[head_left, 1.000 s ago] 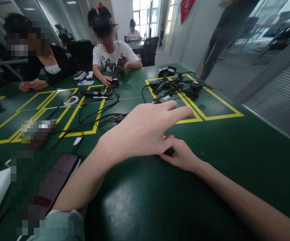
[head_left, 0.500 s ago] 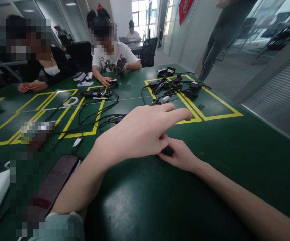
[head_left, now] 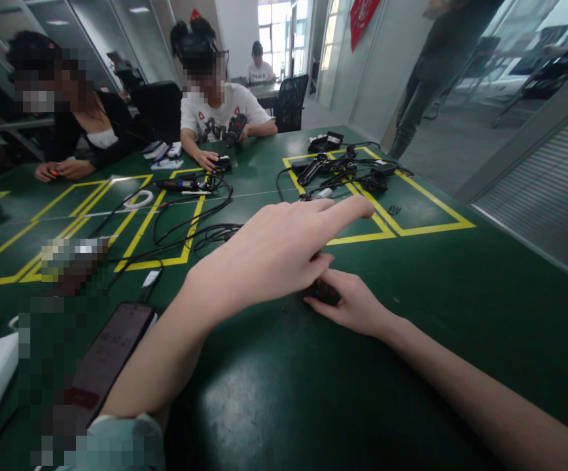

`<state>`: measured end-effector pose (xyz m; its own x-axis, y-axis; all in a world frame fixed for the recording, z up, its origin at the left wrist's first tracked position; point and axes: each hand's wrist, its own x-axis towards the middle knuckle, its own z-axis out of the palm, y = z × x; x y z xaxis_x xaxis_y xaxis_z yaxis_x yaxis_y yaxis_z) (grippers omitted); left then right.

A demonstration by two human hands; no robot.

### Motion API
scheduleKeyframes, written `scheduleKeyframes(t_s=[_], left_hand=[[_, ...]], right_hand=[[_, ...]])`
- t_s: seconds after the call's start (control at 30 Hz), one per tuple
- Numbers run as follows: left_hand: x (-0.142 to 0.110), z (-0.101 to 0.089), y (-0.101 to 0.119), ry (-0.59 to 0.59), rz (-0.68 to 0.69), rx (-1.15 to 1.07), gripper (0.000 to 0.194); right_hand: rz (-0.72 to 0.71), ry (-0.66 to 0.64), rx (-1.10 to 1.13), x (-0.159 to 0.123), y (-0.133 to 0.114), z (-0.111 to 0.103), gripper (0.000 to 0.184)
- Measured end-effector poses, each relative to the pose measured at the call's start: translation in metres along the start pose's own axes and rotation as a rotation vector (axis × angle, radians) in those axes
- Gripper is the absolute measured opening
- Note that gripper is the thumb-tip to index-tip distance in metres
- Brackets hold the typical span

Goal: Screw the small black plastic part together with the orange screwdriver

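Lying within the pinching right grip (head_left: 360, 303) is a dark object (head_left: 328, 293); left grip (head_left: 274, 252) unclear.

Before me spreads a green table (head_left: 461, 294); beyond its far edge I see a bright window (head_left: 270, 16) and a black chair (head_left: 291, 108), past its left side glass partitions (head_left: 90, 36), and beside its right edge grey floor (head_left: 448, 147).

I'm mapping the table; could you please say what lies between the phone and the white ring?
In the head view, black cables, a white tag and yellow tape lie there.
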<state>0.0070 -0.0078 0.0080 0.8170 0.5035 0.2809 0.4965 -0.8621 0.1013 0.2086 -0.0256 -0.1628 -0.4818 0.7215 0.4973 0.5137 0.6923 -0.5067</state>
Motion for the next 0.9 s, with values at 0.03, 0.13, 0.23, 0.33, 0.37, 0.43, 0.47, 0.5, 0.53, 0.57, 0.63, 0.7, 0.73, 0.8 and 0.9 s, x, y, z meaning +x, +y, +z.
scheduleKeyframes(t_s=[0.03,0.13,0.23,0.33,0.37,0.43,0.47,0.5,0.53,0.57,0.63,0.7,0.73,0.8,0.9], left_hand=[[0.0004,0.0005,0.0005,0.005,-0.01,0.01,0.05],[0.0001,-0.0006,0.0023,-0.026,0.014,0.001,0.046],[-0.0014,-0.0023,0.0022,-0.048,0.059,-0.016,0.051],[-0.0015,-0.0004,0.0012,-0.01,0.053,-0.002,0.057],[-0.0013,0.0006,0.0012,0.006,0.038,0.008,0.058],[-0.0007,0.0018,0.0018,0.02,0.01,0.029,0.057],[-0.0005,0.0016,0.0025,0.013,0.005,0.035,0.058],[-0.0004,0.0011,0.0032,-0.002,0.005,0.037,0.058],[-0.0004,0.0003,0.0038,-0.017,0.008,0.036,0.058],[-0.0004,-0.0004,0.0044,-0.03,0.012,0.035,0.059],[-0.0001,-0.0011,0.0052,-0.037,0.013,0.036,0.059],[0.0006,-0.0004,0.0054,-0.021,0.002,0.048,0.057],[0.001,0.0002,0.0053,-0.011,-0.007,0.054,0.056],[0.0017,0.0012,0.0051,-0.003,-0.016,0.059,0.053],[0.0019,0.001,0.0046,-0.019,0.014,0.045,0.052]], right_hand=[[0.007,-0.001,-0.005,-0.0004,0.0006,0.0003,0.02],[0.032,-0.001,-0.007,-0.0009,0.0012,0.0011,0.016],[0.024,0.003,0.016,-0.0003,0.0004,0.0006,0.02],[0.017,-0.009,0.014,0.0002,-0.0005,-0.0005,0.022],[0.017,-0.011,0.007,0.0002,-0.0006,-0.0007,0.021],[0.014,-0.001,-0.005,0.0001,-0.0004,-0.0009,0.019],[0.009,0.006,-0.007,0.0001,-0.0003,-0.0008,0.017],[0.002,0.013,-0.006,0.0,-0.0002,-0.0006,0.016],[-0.003,0.016,-0.005,0.0,-0.0002,-0.0004,0.015],[-0.005,0.016,-0.003,0.0,-0.0002,-0.0002,0.014],[0.002,0.009,0.002,0.0001,-0.0002,0.0001,0.014],[0.014,0.003,0.004,0.0,-0.0004,0.0001,0.015],[0.021,0.002,0.003,0.0,-0.0005,0.0,0.015],[0.026,0.004,0.002,0.0001,-0.0007,-0.0004,0.015],[0.025,0.0,0.006,0.0003,-0.0014,-0.0012,0.014]])
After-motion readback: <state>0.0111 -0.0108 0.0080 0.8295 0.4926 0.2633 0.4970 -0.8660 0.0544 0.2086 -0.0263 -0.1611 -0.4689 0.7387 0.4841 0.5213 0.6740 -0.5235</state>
